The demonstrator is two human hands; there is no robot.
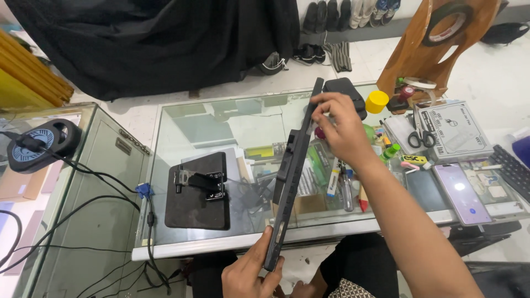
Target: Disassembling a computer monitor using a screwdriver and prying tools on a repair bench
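Glass-topped desk (pixel 221 118) here, doubling as a display case, so all the small parts and clutter sit under the glass while the top stays free for working. Held edge-on over it is a flat dark monitor panel (pixel 291 171), tilted up on its side, probably so the thin edge and back face the person.

Left hand (pixel 251 273) has its grip clamped around the near bottom end, fingers wrapped and thumb pressed on the edge, carrying the weight. Right hand (pixel 339 129) is up at the far end, fingertips pinching the top edge to steady it.

Lying flat on the glass to the left is a black stand base (pixel 197 190) with its metal hinge bracket up, well apart from the panel. A phone (pixel 461 193) and scissors (pixel 422 135) sit off to the right, clear of the work.
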